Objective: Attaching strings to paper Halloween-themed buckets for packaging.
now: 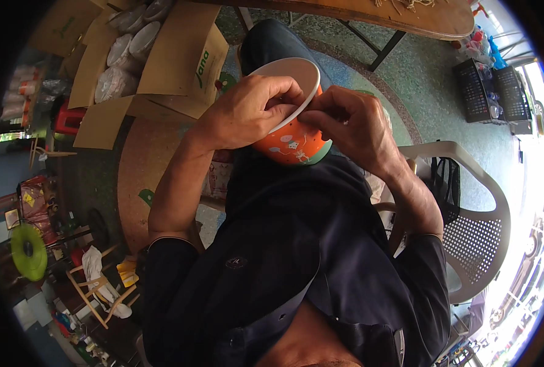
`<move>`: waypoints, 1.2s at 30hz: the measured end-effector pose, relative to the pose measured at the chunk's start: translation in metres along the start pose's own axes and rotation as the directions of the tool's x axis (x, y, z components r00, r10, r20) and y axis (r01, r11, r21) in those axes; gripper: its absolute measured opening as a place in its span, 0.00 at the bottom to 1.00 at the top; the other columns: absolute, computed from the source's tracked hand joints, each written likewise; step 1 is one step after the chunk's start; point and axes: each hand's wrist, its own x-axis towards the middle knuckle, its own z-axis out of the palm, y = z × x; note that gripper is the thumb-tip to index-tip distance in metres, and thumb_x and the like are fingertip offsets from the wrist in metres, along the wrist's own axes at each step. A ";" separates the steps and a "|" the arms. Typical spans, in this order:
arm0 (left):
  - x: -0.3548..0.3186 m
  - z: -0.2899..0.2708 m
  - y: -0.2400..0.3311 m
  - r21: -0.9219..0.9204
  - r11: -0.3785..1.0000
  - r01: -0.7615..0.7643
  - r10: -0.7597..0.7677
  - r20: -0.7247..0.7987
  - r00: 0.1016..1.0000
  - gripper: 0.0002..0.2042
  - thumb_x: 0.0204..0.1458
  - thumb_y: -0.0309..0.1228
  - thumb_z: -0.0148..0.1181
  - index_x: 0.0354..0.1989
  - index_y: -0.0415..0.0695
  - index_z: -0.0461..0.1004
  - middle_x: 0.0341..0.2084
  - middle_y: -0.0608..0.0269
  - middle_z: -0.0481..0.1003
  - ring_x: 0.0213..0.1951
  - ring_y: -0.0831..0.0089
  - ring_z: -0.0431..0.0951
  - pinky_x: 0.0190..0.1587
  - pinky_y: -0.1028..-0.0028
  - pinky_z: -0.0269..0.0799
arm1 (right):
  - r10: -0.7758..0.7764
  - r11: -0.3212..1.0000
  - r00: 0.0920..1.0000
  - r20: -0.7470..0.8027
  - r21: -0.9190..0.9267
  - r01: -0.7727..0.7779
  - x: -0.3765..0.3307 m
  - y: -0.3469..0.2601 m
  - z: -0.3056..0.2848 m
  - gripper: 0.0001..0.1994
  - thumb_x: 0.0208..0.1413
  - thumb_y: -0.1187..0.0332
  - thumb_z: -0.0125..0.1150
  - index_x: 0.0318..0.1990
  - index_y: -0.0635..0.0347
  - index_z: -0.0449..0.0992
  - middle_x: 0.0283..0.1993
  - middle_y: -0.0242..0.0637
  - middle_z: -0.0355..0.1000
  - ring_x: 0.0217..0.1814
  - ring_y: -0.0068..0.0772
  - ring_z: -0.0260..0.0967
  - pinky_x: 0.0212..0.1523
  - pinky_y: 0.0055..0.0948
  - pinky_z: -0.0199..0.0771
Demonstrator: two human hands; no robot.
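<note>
Starting over on the left there's an open cardboard box [180, 67] on the floor, flaps splayed out, stuffed with what look like stacks of bowls in clear plastic bags [122, 64]. Just past it is the person sitting in a dark shirt, holding an orange paper bowl [293, 131] with a white inside and little cartoon prints, up in front of their chest over the lap. The left hand [247, 110] is wrapped over the near side of the rim, fingers curled down tight against the edge. The right hand [354, 125] comes in from the other side with thumb and fingertips pinched together right at the rim, touching the left hand's fingers; can't make out what tiny bit it's pinching. Further right there's a white plastic chair [474, 226] just beside the person, and a wooden table [419, 18] edge up top with dark crates [492, 92] beyond it.
</note>
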 end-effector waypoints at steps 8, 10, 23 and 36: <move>-0.006 -0.006 0.000 -0.046 0.997 0.056 -0.056 0.008 0.998 0.06 0.60 0.22 0.53 0.40 0.33 0.75 0.34 0.54 0.81 0.39 0.73 0.81 0.44 0.72 0.75 | 0.003 0.999 0.991 0.131 0.050 -0.010 0.011 -0.002 -0.021 0.15 0.69 0.69 0.57 0.59 0.67 0.75 0.34 0.43 0.82 0.37 0.26 0.80 0.39 0.26 0.78; -0.008 -0.012 0.003 -0.032 0.996 0.078 -0.078 0.015 0.997 0.06 0.61 0.22 0.53 0.40 0.33 0.75 0.34 0.55 0.81 0.40 0.73 0.81 0.45 0.73 0.76 | -0.022 0.997 0.994 0.106 0.080 0.013 0.012 0.007 -0.015 0.16 0.70 0.67 0.58 0.60 0.63 0.76 0.32 0.36 0.78 0.32 0.21 0.73 0.34 0.24 0.73; -0.018 -0.003 0.028 -0.367 0.922 0.124 -0.155 -0.056 0.986 0.07 0.68 0.29 0.53 0.43 0.37 0.73 0.37 0.63 0.79 0.38 0.77 0.81 0.39 0.75 0.81 | 0.133 0.991 0.983 0.125 -0.041 -0.129 0.006 -0.021 -0.009 0.19 0.57 0.54 0.74 0.44 0.61 0.86 0.18 0.28 0.64 0.21 0.20 0.58 0.24 0.29 0.59; -0.011 0.019 0.029 -0.433 0.901 -0.023 -0.058 -0.174 0.983 0.18 0.60 0.28 0.68 0.55 0.35 0.72 0.44 0.56 0.80 0.46 0.76 0.82 0.50 0.74 0.81 | 0.075 0.909 0.997 -0.005 0.412 -0.067 0.002 0.003 -0.001 0.10 0.63 0.66 0.69 0.43 0.65 0.86 0.31 0.30 0.81 0.32 0.14 0.73 0.33 0.20 0.73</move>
